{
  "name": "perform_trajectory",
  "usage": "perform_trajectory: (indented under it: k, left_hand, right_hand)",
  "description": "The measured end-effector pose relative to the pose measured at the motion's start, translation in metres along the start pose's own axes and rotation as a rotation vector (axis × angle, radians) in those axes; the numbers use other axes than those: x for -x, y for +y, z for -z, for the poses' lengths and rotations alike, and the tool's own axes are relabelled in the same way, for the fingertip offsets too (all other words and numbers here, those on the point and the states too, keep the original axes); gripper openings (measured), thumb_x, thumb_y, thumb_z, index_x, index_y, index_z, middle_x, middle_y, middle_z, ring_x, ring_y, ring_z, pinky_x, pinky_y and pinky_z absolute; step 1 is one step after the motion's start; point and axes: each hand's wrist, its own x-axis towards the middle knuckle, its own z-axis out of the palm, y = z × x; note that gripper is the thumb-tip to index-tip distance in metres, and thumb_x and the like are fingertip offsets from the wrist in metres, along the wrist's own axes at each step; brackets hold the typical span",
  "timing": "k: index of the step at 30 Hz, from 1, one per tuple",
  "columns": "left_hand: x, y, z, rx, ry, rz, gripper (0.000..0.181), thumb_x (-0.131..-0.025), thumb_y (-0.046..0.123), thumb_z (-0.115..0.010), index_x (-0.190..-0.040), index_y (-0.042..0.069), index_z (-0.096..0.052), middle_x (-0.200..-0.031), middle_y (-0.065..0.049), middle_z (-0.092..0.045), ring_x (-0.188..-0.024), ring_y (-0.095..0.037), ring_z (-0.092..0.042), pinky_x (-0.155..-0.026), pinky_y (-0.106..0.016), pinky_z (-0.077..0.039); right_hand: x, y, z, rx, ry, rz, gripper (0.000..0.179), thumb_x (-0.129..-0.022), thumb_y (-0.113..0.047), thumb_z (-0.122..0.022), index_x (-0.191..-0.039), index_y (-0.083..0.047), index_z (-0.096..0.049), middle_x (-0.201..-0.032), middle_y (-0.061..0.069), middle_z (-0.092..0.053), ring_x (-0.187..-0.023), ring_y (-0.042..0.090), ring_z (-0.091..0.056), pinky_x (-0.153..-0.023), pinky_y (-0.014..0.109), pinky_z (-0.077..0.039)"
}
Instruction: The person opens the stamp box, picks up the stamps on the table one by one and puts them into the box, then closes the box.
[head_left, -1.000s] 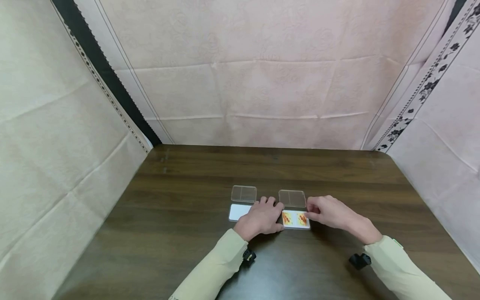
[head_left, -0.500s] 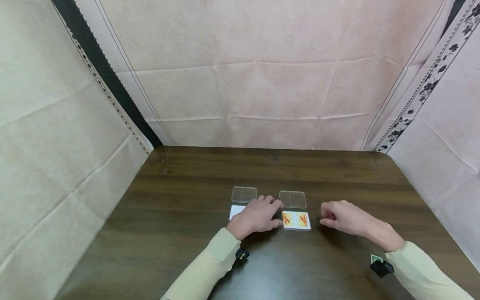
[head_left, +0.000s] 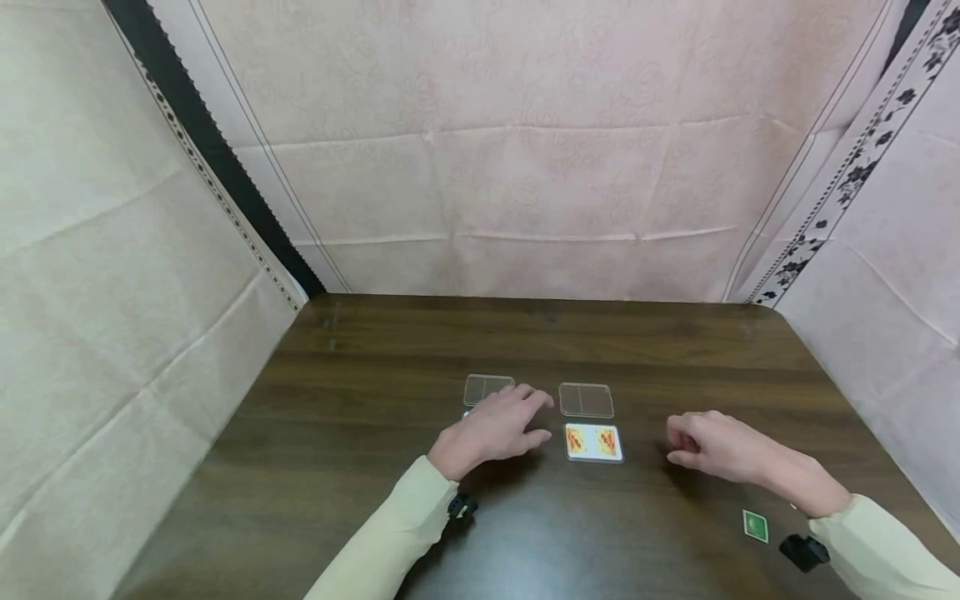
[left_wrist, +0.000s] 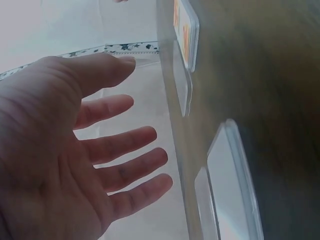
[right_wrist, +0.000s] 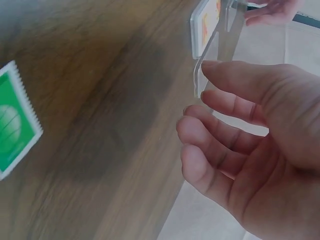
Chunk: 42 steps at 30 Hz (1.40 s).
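Observation:
Two small flat cases lie side by side, each with a clear divided lid just behind it. Two orange-and-yellow stamps sit side by side on the white inside of the right case (head_left: 593, 442); its lid (head_left: 586, 400) is flat on the table. My left hand (head_left: 491, 429), fingers spread and holding nothing, hovers over the left case (left_wrist: 231, 185). In the head view it hides most of that white case and part of its lid (head_left: 483, 387). To the right of the cases, my right hand (head_left: 723, 446) is loosely curled around nothing. A green stamp (head_left: 755, 526) with a toothed white edge lies near my right wrist.
The dark wooden table (head_left: 390, 350) carries everything. Pale cloth hangs behind it (head_left: 525, 183) and along both sides. A black camera is strapped at each wrist.
My right hand has drawn away from the right case, moving right and nearer, and the green stamp has come into sight. My left hand has slid left, off the gap between the cases.

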Motion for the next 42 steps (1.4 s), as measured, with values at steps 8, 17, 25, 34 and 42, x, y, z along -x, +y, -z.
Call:
perform_trajectory:
  k: [8,17,25,34,42]
  left_hand:
    - [0.012,-0.015,0.009,0.062,0.015,0.017,0.049,-0.096,0.043,-0.060,-0.139,0.023,-0.050,-0.135,0.000,-0.057,-0.118,-0.018,-0.056,-0.102,-0.039,-0.047]
    - [0.020,-0.021,0.011,0.112,0.000,0.028,0.051,-0.096,0.043,-0.060,-0.140,0.023,-0.047,-0.142,-0.003,-0.052,-0.124,-0.021,-0.053,-0.103,-0.040,-0.047]
    - [0.029,-0.031,0.010,0.121,-0.020,0.057,0.053,-0.094,0.043,-0.063,-0.140,0.022,-0.047,-0.138,-0.002,-0.054,-0.113,-0.018,-0.054,-0.097,-0.038,-0.050]
    - [0.036,-0.042,0.012,0.110,-0.018,0.066,0.051,-0.095,0.040,-0.063,-0.140,0.020,-0.048,-0.136,-0.003,-0.056,-0.107,-0.017,-0.054,-0.092,-0.036,-0.050]
    - [0.039,-0.048,0.011,0.141,-0.016,0.089,0.053,-0.094,0.041,-0.064,-0.141,0.022,-0.047,-0.138,-0.003,-0.055,-0.111,-0.018,-0.053,-0.095,-0.039,-0.050]
  right_hand:
    - [0.013,0.005,0.002,0.040,0.015,0.034,0.028,-0.084,-0.024,-0.076,-0.079,-0.026,-0.049,-0.065,-0.017,-0.042,-0.059,-0.006,-0.038,-0.054,0.020,-0.034]
    - [0.029,0.009,0.002,0.040,-0.064,0.018,0.025,-0.084,-0.032,-0.075,-0.085,-0.025,-0.052,-0.070,-0.015,-0.043,-0.062,-0.004,-0.037,-0.057,0.021,-0.033]
    - [0.048,0.015,-0.001,0.032,-0.083,0.030,0.028,-0.083,-0.034,-0.077,-0.091,-0.023,-0.053,-0.072,-0.016,-0.042,-0.064,-0.006,-0.038,-0.058,0.021,-0.034]
    - [0.058,0.018,-0.003,-0.029,-0.169,-0.012,0.032,-0.083,-0.039,-0.076,-0.093,-0.021,-0.051,-0.073,-0.009,-0.043,-0.063,-0.003,-0.036,-0.056,0.022,-0.031]
    - [0.065,0.022,-0.007,-0.090,-0.218,-0.036,0.037,-0.082,-0.040,-0.076,-0.095,-0.019,-0.048,-0.074,-0.005,-0.043,-0.063,-0.002,-0.035,-0.055,0.023,-0.030]
